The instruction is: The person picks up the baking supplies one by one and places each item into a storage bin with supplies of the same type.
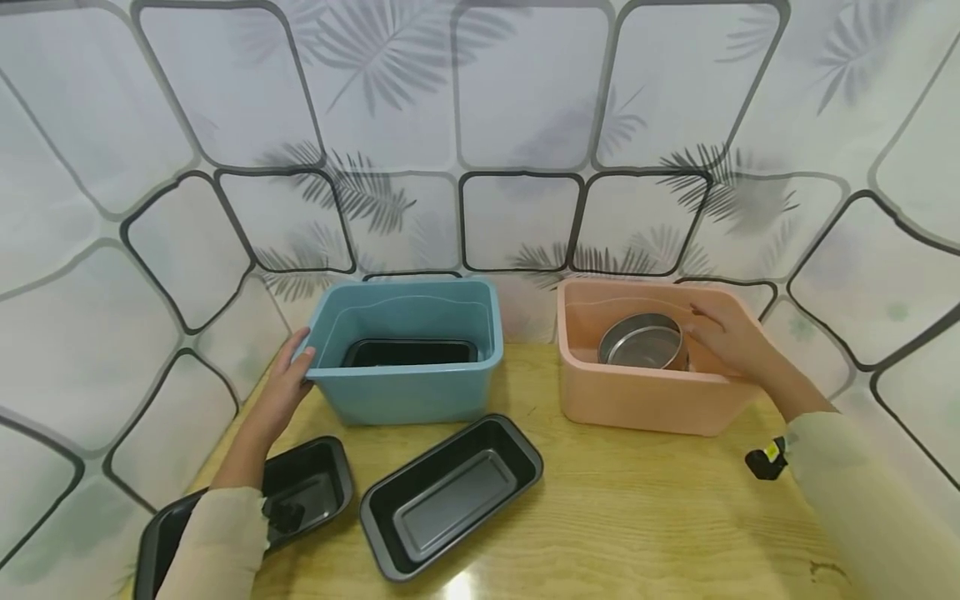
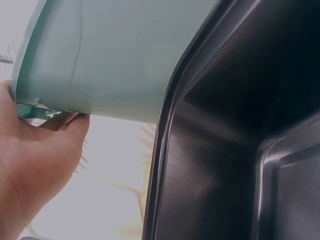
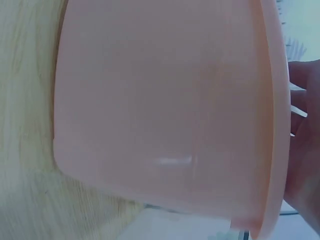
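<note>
My left hand (image 1: pixel 283 387) grips the left rim of a blue plastic bin (image 1: pixel 405 396), thumb toward the front corner; the left wrist view shows the fingers at the bin's handle end. Inside that bin lies a dark loaf pan (image 1: pixel 411 352). Over the right end of a pink bin (image 1: pixel 637 404) reaches my right hand (image 1: pixel 723 335), its extended fingers beside a round metal cake tin (image 1: pixel 643 343) that sits in the bin. In the right wrist view the pink bin's wall (image 3: pixel 160 110) hides most of that hand; gaps show between the fingers.
A dark loaf pan (image 1: pixel 453 496) lies at an angle on the wooden table (image 1: pixel 637 517), in front of the blue bin. Another dark pan (image 1: pixel 322 479) lies beneath my left forearm, partly covered by it. Patterned fabric (image 1: pixel 517 221) encloses the table at the back and sides.
</note>
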Action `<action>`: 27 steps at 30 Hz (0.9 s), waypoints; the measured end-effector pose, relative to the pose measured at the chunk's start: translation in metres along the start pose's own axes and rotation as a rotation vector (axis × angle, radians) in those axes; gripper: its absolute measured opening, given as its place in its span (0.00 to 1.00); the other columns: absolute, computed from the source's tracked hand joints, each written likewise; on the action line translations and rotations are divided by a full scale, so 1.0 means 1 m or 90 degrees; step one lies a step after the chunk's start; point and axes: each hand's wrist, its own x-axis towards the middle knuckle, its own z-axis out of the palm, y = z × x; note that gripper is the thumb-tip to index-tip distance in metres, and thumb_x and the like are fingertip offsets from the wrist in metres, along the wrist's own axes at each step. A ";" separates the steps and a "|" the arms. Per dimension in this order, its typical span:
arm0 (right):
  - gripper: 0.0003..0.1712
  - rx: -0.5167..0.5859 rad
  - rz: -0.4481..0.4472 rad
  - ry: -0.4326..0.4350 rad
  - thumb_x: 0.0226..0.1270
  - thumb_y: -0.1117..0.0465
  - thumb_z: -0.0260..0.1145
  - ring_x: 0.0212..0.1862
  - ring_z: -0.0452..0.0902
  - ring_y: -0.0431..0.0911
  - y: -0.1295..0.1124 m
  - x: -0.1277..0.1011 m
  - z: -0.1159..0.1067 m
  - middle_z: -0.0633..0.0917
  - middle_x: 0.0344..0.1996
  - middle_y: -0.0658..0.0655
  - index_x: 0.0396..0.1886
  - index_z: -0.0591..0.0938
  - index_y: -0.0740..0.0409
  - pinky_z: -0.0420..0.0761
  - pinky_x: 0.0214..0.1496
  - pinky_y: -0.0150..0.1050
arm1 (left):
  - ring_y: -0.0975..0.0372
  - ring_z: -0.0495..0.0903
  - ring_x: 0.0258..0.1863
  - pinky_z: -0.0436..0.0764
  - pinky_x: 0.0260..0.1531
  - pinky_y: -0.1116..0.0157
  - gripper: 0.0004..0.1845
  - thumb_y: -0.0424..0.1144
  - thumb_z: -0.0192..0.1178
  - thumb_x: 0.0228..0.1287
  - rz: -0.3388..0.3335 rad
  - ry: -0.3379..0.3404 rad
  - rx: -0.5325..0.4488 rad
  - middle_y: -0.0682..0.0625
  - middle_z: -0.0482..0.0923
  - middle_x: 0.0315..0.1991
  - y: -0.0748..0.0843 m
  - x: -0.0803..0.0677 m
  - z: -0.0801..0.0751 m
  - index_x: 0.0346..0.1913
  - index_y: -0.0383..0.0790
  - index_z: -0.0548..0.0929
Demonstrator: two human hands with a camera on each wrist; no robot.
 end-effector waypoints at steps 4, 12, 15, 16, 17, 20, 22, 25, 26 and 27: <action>0.39 0.015 0.170 -0.097 0.82 0.46 0.51 0.72 0.49 0.79 -0.008 -0.020 -0.015 0.56 0.76 0.76 0.81 0.53 0.60 0.56 0.64 0.79 | 0.41 0.38 0.79 0.45 0.75 0.38 0.37 0.53 0.39 0.82 0.002 -0.002 -0.002 0.41 0.25 0.82 -0.001 0.000 0.000 0.82 0.51 0.34; 0.37 0.032 0.198 -0.034 0.82 0.47 0.49 0.73 0.46 0.79 -0.004 -0.051 -0.033 0.52 0.77 0.77 0.81 0.54 0.60 0.55 0.61 0.81 | 0.41 0.37 0.80 0.45 0.75 0.38 0.38 0.55 0.39 0.82 -0.002 -0.004 0.004 0.41 0.25 0.82 -0.002 0.002 -0.002 0.82 0.53 0.34; 0.36 0.042 0.198 0.002 0.82 0.49 0.50 0.73 0.47 0.79 0.000 -0.066 -0.035 0.53 0.77 0.76 0.80 0.56 0.63 0.54 0.63 0.79 | 0.41 0.37 0.79 0.44 0.75 0.37 0.37 0.54 0.39 0.82 -0.004 -0.004 0.002 0.41 0.24 0.82 -0.002 0.003 0.000 0.82 0.53 0.34; 0.36 0.048 0.196 0.011 0.82 0.50 0.51 0.73 0.48 0.79 0.002 -0.070 -0.036 0.53 0.76 0.76 0.79 0.56 0.64 0.53 0.65 0.79 | 0.41 0.37 0.80 0.44 0.75 0.38 0.37 0.54 0.39 0.82 -0.005 -0.004 0.002 0.41 0.24 0.82 -0.002 0.003 0.000 0.82 0.53 0.34; 0.36 0.052 0.198 0.015 0.82 0.51 0.51 0.73 0.48 0.79 0.003 -0.075 -0.036 0.53 0.77 0.76 0.79 0.56 0.64 0.53 0.66 0.78 | 0.41 0.37 0.80 0.44 0.75 0.38 0.37 0.53 0.39 0.83 -0.006 -0.004 0.002 0.42 0.24 0.82 -0.002 0.003 0.000 0.82 0.53 0.34; 0.35 0.066 0.203 0.026 0.82 0.52 0.51 0.74 0.47 0.77 0.008 -0.085 -0.033 0.53 0.77 0.76 0.79 0.56 0.65 0.56 0.79 0.58 | 0.42 0.35 0.80 0.44 0.75 0.38 0.36 0.53 0.38 0.83 -0.009 -0.005 0.003 0.42 0.24 0.82 -0.003 0.003 -0.001 0.82 0.54 0.34; 0.36 0.068 0.213 0.029 0.82 0.52 0.51 0.75 0.46 0.75 0.009 -0.090 -0.030 0.53 0.77 0.74 0.80 0.55 0.63 0.56 0.79 0.33 | 0.42 0.35 0.80 0.44 0.76 0.38 0.36 0.53 0.38 0.83 -0.009 -0.005 0.005 0.43 0.23 0.82 -0.004 0.003 -0.002 0.82 0.54 0.34; 0.37 0.087 0.230 0.036 0.82 0.51 0.51 0.78 0.42 0.69 0.010 -0.095 -0.027 0.51 0.79 0.72 0.81 0.52 0.60 0.50 0.75 0.22 | 0.42 0.35 0.80 0.44 0.75 0.37 0.37 0.55 0.39 0.82 -0.004 -0.004 0.010 0.43 0.24 0.82 -0.004 0.002 -0.003 0.82 0.55 0.34; 0.38 0.097 0.236 0.035 0.82 0.51 0.51 0.78 0.41 0.68 0.010 -0.097 -0.026 0.50 0.79 0.71 0.82 0.51 0.59 0.50 0.80 0.32 | 0.42 0.36 0.80 0.44 0.75 0.37 0.37 0.56 0.39 0.82 -0.002 -0.004 0.012 0.42 0.24 0.82 -0.004 0.002 -0.003 0.82 0.55 0.35; 0.38 0.103 0.239 0.036 0.82 0.51 0.51 0.78 0.40 0.69 0.010 -0.099 -0.025 0.49 0.79 0.71 0.82 0.50 0.58 0.50 0.82 0.44 | 0.42 0.36 0.80 0.44 0.75 0.37 0.37 0.56 0.39 0.82 -0.001 -0.004 0.012 0.42 0.24 0.82 -0.005 0.001 -0.002 0.82 0.55 0.35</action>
